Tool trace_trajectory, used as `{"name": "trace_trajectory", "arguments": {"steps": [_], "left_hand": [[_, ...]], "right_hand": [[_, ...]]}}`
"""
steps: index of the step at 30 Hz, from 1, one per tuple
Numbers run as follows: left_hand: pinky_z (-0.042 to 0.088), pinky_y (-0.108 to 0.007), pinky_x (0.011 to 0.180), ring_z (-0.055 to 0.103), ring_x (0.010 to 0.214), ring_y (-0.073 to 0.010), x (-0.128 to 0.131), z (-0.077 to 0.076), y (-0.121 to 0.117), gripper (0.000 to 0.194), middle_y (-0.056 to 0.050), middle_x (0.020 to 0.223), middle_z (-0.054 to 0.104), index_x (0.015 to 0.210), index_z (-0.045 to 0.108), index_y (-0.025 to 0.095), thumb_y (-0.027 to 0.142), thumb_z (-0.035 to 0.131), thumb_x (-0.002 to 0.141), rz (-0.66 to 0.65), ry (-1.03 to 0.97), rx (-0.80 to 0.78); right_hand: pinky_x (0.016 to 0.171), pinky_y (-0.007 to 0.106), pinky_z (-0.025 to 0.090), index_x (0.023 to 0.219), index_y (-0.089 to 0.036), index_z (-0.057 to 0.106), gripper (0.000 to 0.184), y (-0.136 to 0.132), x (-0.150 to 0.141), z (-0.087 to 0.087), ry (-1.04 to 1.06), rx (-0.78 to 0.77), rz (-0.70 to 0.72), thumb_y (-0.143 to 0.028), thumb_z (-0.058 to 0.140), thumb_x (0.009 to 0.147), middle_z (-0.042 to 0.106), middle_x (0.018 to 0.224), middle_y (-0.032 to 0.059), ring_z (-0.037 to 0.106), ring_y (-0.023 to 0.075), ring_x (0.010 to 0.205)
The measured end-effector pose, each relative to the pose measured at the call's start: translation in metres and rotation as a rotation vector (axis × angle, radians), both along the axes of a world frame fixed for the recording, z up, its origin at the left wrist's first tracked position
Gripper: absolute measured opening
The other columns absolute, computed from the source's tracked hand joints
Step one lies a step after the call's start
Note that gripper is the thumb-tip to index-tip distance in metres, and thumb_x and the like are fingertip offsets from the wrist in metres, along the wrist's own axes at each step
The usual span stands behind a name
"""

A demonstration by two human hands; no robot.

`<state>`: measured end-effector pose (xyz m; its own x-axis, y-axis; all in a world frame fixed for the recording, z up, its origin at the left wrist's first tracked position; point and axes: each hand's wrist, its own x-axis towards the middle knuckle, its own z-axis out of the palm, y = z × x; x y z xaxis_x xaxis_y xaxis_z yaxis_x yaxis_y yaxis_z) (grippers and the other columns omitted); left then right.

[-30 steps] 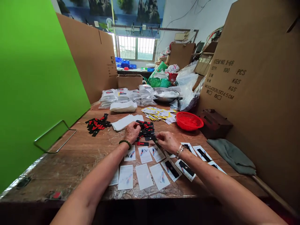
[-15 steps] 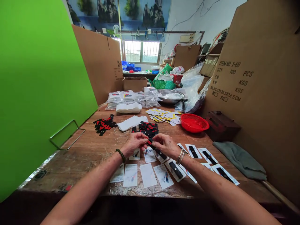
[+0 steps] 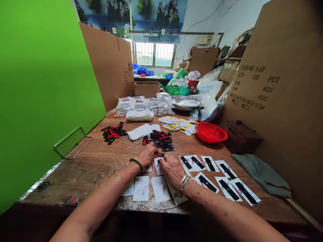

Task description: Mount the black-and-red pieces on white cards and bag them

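My left hand is at the near edge of a pile of black-and-red strips, its fingers bent down and closed at the left end of one black-and-red strip. My right hand is lowered over a printed card, fingers curled together; whatever they hold is hidden beneath them. Nearer the table edge lie several white printed cards, partly covered by my right wrist. To the right, several cards each carry a black strip, such as this black strip with a small round stud.
Another black-and-red strip pile lies left, with white cards and yellow-and-white cards behind. A red basket, grey cloth and large cardboard border the right. A wire handle juts out at left.
My hands, together on a black-and-red strip before, have parted. The right has come down to a card; the left has moved slightly left, beside the pile. The view has shifted slightly.
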<state>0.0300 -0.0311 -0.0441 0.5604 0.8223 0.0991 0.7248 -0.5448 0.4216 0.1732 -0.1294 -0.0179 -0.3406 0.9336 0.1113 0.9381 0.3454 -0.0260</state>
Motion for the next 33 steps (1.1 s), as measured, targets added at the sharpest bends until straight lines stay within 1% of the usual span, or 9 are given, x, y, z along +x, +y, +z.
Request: {"name": "trace_trajectory", "arguments": {"steps": [6, 11, 16, 18, 20, 24, 27, 30, 33], "left_hand": [[0.045, -0.028, 0.078, 0.053, 0.084, -0.0167, 0.0, 0.005, 0.012, 0.014, -0.005, 0.091, 0.055, 0.078, 0.065, 0.016, 0.007, 0.055, 0.074, -0.003, -0.045, 0.0], [0.043, -0.025, 0.07, 0.053, 0.074, -0.014, 0.0, 0.018, 0.015, 0.016, 0.0, 0.075, 0.058, 0.074, 0.062, 0.016, 0.003, 0.054, 0.07, -0.007, -0.126, -0.01], [0.044, -0.023, 0.069, 0.057, 0.073, -0.0131, 0.008, 0.029, -0.007, 0.007, 0.001, 0.075, 0.064, 0.08, 0.065, 0.018, 0.017, 0.06, 0.075, -0.083, -0.459, -0.095], [0.045, -0.024, 0.069, 0.059, 0.074, -0.0134, 0.004, 0.028, -0.015, 0.015, 0.0, 0.081, 0.067, 0.09, 0.068, 0.018, 0.019, 0.061, 0.076, -0.097, -0.521, -0.135], [0.045, -0.024, 0.069, 0.06, 0.074, -0.0136, -0.006, 0.024, -0.018, 0.021, -0.002, 0.084, 0.069, 0.095, 0.069, 0.018, 0.016, 0.059, 0.076, -0.083, -0.453, -0.11], [0.044, -0.026, 0.072, 0.058, 0.071, -0.0145, -0.032, 0.016, -0.017, 0.02, -0.002, 0.074, 0.066, 0.08, 0.07, 0.017, 0.006, 0.056, 0.071, -0.005, -0.167, -0.006], [0.044, -0.026, 0.073, 0.058, 0.072, -0.0155, -0.04, 0.015, -0.015, 0.019, -0.002, 0.074, 0.066, 0.075, 0.07, 0.017, 0.006, 0.055, 0.071, 0.003, -0.063, 0.017], [0.045, -0.029, 0.08, 0.059, 0.081, -0.0176, -0.035, 0.013, -0.009, 0.017, -0.005, 0.081, 0.066, 0.076, 0.069, 0.016, 0.007, 0.055, 0.074, -0.022, -0.049, 0.064], [0.046, -0.032, 0.087, 0.059, 0.089, -0.0195, -0.025, 0.009, 0.004, 0.018, -0.008, 0.09, 0.065, 0.081, 0.07, 0.015, 0.007, 0.055, 0.076, 0.006, -0.065, 0.098]], "right_hand": [[0.075, 0.028, 0.047, 0.092, -0.018, 0.07, 0.018, 0.004, 0.001, -0.011, 0.133, -0.163, 0.059, -0.02, 0.052, 0.091, 0.064, 0.095, 0.0084, 0.062, 0.0208, 0.089], [0.084, 0.027, 0.047, 0.12, -0.016, 0.06, 0.033, 0.03, 0.026, -0.005, 0.501, 0.059, -0.077, -0.011, 0.054, 0.088, 0.059, 0.113, 0.0108, 0.061, 0.0171, 0.093], [0.078, 0.029, 0.047, 0.093, -0.02, 0.07, 0.016, 0.023, 0.049, 0.019, 0.639, 0.124, 0.039, -0.02, 0.054, 0.091, 0.066, 0.09, 0.006, 0.062, 0.0181, 0.086], [0.074, 0.028, 0.046, 0.091, -0.021, 0.07, 0.017, 0.005, 0.061, 0.024, 0.644, 0.123, 0.042, -0.021, 0.053, 0.092, 0.066, 0.086, 0.005, 0.062, 0.0176, 0.081], [0.07, 0.028, 0.045, 0.091, -0.021, 0.07, 0.016, -0.018, 0.071, 0.022, 0.607, 0.125, 0.03, -0.022, 0.054, 0.092, 0.065, 0.083, 0.0043, 0.061, 0.0172, 0.077], [0.062, 0.027, 0.043, 0.094, -0.021, 0.068, 0.02, -0.067, 0.075, -0.006, 0.396, 0.173, 0.036, -0.018, 0.048, 0.093, 0.061, 0.081, 0.0054, 0.058, 0.017, 0.069], [0.062, 0.027, 0.043, 0.098, -0.022, 0.066, 0.026, -0.093, 0.063, -0.029, 0.241, 0.096, 0.092, -0.006, 0.049, 0.087, 0.062, 0.086, 0.0064, 0.059, 0.0182, 0.074], [0.065, 0.027, 0.044, 0.089, -0.024, 0.065, 0.019, -0.096, 0.053, -0.031, 0.21, -0.071, 0.102, -0.008, 0.054, 0.085, 0.064, 0.089, 0.0042, 0.061, 0.0178, 0.077], [0.067, 0.026, 0.043, 0.084, -0.024, 0.065, 0.02, -0.068, 0.053, -0.015, 0.254, -0.174, 0.082, -0.018, 0.049, 0.093, 0.063, 0.087, 0.0027, 0.061, 0.0161, 0.076]]}}
